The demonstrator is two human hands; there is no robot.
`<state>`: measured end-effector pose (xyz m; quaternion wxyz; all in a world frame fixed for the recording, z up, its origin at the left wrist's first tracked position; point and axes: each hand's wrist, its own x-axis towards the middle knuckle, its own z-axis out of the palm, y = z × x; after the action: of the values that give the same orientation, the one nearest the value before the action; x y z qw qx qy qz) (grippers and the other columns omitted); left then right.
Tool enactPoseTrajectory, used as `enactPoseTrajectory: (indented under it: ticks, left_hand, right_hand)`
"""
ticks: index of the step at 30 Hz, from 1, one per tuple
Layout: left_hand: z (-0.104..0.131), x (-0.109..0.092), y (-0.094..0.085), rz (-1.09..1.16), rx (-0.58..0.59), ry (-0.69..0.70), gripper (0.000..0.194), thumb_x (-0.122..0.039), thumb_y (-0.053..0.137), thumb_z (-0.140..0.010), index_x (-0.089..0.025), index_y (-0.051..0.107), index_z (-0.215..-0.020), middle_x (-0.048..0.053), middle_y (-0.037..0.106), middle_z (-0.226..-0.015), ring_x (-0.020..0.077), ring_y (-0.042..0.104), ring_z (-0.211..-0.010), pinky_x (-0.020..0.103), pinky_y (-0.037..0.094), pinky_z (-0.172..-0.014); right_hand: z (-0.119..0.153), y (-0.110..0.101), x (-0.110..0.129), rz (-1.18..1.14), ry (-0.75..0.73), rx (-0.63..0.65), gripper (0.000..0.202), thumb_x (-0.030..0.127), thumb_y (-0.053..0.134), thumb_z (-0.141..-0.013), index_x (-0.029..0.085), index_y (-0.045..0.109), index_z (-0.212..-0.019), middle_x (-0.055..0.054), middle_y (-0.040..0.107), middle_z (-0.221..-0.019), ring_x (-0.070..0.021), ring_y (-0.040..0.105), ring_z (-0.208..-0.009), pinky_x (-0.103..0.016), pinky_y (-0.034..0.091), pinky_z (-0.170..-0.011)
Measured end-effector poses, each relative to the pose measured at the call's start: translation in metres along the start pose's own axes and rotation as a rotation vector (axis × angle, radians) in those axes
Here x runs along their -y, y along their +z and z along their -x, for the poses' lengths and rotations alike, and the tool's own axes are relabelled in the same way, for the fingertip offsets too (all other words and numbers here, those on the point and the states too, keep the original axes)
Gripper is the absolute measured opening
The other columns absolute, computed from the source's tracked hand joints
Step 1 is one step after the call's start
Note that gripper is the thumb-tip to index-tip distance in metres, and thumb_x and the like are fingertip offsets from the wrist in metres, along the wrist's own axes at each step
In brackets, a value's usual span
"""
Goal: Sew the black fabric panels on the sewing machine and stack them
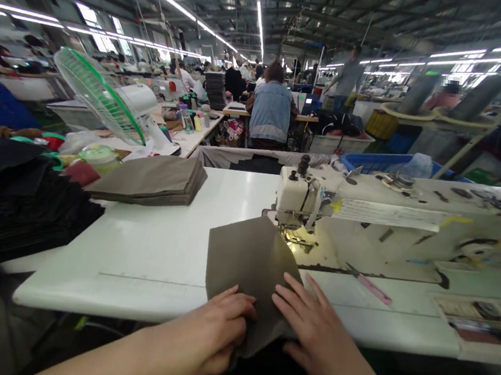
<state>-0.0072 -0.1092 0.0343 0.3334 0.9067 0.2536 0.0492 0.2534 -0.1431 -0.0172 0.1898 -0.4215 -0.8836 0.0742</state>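
A grey-brown fabric piece point(247, 259) lies on the white sewing table, its near end hanging over the front edge and its far right side beside the needle area of the sewing machine point(300, 202). My left hand point(221, 330) is closed on the near left part of the fabric, fingers curled in. On the fabric's right side rests my right hand point(308, 319), fingers spread and stretched out over it. Pink-handled thread snips point(370, 283) lie to the right of that hand. The machine's lamp lights the needle plate.
A stack of similar grey-brown pieces point(153, 180) sits at the table's left, beside a dark fabric pile point(20, 199). Behind them stands a green-rimmed fan point(103, 94). A small parts tray point(478, 325) is at the right. Ahead, a person in a denim vest point(271, 112) sits facing away.
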Motion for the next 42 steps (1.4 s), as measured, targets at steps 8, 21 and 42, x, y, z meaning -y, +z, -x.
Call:
enactPoseTrajectory:
  ticks: [8, 21, 42]
  left_hand:
    - [0.003, 0.023, -0.053, 0.479, -0.159, -0.249, 0.002, -0.021, 0.051, -0.083, -0.021, 0.050, -0.081, -0.001, 0.061, -0.082, 0.0131, 0.054, -0.072, 0.024, 0.045, -0.067]
    - [-0.032, 0.076, -0.041, 0.005, -0.453, -0.632, 0.024, -0.042, 0.050, -0.083, -0.023, 0.047, -0.068, -0.001, 0.055, -0.063, 0.0192, 0.053, -0.063, 0.030, 0.037, -0.062]
    - [-0.058, 0.068, -0.027, -0.429, -0.376, -0.873, 0.019, -0.033, 0.041, -0.102, -0.017, 0.052, -0.103, 0.012, 0.075, -0.082, 0.0316, 0.074, -0.084, 0.033, 0.049, -0.069]
  right_hand:
    - [-0.021, -0.039, -0.012, -0.588, 0.333, -0.004, 0.009, 0.018, 0.060, -0.083, 0.023, 0.065, -0.089, -0.002, 0.071, -0.098, -0.0184, 0.067, -0.090, -0.033, 0.053, -0.086]
    - [-0.066, 0.033, -0.043, -0.584, 0.723, -0.376, 0.034, 0.025, 0.060, -0.081, 0.022, 0.057, -0.115, -0.003, 0.069, -0.086, -0.0214, 0.069, -0.081, -0.035, 0.054, -0.076]
    - [-0.062, 0.029, -0.043, -0.369, 0.630, -0.409, 0.014, 0.018, 0.057, -0.088, 0.020, 0.070, -0.093, -0.006, 0.074, -0.094, -0.0220, 0.070, -0.090, -0.036, 0.056, -0.085]
